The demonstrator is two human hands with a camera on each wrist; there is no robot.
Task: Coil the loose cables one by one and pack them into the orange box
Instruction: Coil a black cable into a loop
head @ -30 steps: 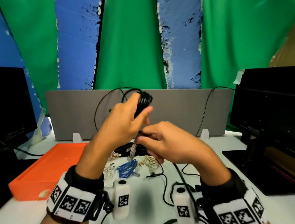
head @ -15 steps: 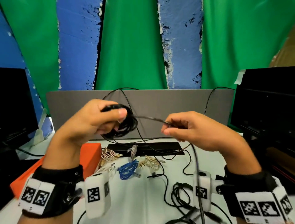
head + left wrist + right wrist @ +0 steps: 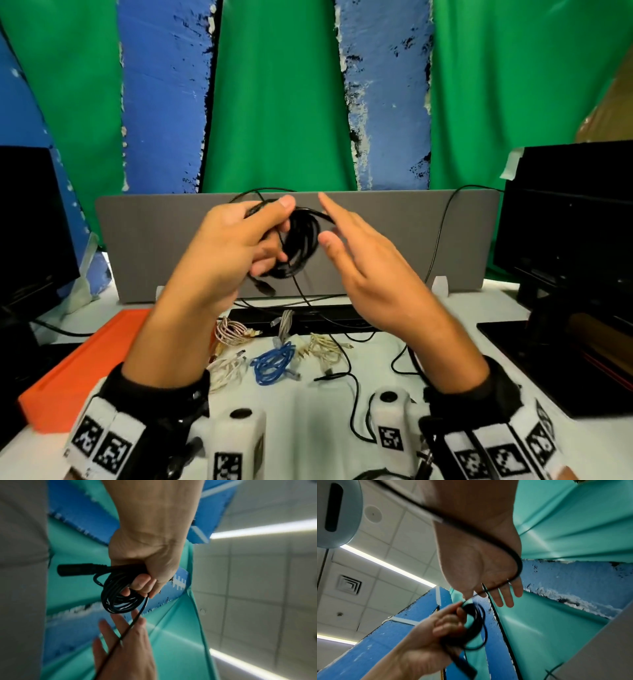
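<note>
My left hand (image 3: 260,236) is raised above the desk and grips a coil of black cable (image 3: 301,240), thumb on top and fingers curled through its loops. In the left wrist view the coil (image 3: 120,596) hangs from the left hand (image 3: 144,580) with a black plug sticking out sideways. My right hand (image 3: 346,240) is beside the coil with fingers straight and spread. A loose strand of the cable (image 3: 508,555) runs across the palm of the right hand (image 3: 496,592). The orange box (image 3: 85,363) lies at the left on the desk.
Several small cables lie on the white desk: a blue one (image 3: 274,363), a white one (image 3: 226,370), beige ones (image 3: 322,346) and a braided one (image 3: 233,332). A grey divider (image 3: 394,246) stands behind. Black monitors (image 3: 568,219) flank both sides. Loose black cable (image 3: 352,387) trails over the desk.
My right hand has let go of the strand it pinched and moved left to the coil, fingers now spread. The left hand has risen slightly with the coil.
</note>
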